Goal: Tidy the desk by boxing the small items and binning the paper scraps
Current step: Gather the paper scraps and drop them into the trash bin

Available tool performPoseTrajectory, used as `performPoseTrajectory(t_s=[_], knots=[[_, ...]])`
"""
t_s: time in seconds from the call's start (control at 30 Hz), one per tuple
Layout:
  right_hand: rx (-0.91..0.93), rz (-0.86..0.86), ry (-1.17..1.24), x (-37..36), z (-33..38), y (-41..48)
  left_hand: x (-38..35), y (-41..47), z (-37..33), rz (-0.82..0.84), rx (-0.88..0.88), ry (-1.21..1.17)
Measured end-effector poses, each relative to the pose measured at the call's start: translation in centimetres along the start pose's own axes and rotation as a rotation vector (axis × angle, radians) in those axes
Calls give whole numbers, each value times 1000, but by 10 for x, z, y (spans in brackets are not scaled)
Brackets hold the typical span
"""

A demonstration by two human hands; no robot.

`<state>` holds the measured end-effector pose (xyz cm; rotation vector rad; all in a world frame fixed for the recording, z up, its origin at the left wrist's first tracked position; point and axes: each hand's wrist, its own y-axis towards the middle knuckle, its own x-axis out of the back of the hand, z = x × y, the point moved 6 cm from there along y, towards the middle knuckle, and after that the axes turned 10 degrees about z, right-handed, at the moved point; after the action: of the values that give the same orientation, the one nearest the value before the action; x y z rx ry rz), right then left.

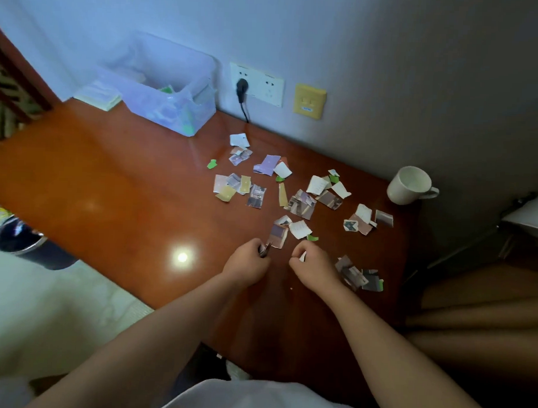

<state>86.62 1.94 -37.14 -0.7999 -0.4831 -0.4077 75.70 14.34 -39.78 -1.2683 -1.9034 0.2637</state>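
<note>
Closest in, both hands work side by side over the near part of the worktop [110, 174], nearer the person than the white mug [410, 186] and to its left. The left hand [247, 261] is curled round a small sheaf of paper scraps [264, 251], apparently serving as the store while the other does the picking. The right hand [313, 265] pinches one white scrap [302, 256] between thumb and fingertips, close to the left hand, which suggests it is about to be added to the sheaf.

A small heap of darker scraps [356, 275] lies nearer than the mug, just beside the right wrist. Further out, loose scraps [301, 205] are spread over the wood from beside the mug away to its left, some overlapping, none touching it. Most of the paper is not yet collected, so the binning looks barely begun.

Well to the left of the mug, off the worktop's edge and lower down, stands a dark round container [25, 241], probably the bin; I judge handfuls make sense because it is a reach away.

Farthest off, left of the mug along the same wall, the clear plastic box [171, 90] sits with small items already inside. A wall socket [256, 84] with a black plug [242, 86] is between box and mug.
</note>
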Motion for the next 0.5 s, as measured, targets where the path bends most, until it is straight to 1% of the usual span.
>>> performPoseTrajectory(t_s=[0.13, 0.27, 0.37, 0.5], knots=[[75, 46, -122, -22, 45, -1, 40, -22, 23, -71, 20, -7], [155, 107, -277, -55, 107, 4, 98, -47, 55, -152, 53, -43], [239, 116, -337, -90, 169, 6, 148, -69, 96, -172, 100, -78], [362, 167, -396, -159, 257, 2, 220, -109, 162, -234, 122, -148]])
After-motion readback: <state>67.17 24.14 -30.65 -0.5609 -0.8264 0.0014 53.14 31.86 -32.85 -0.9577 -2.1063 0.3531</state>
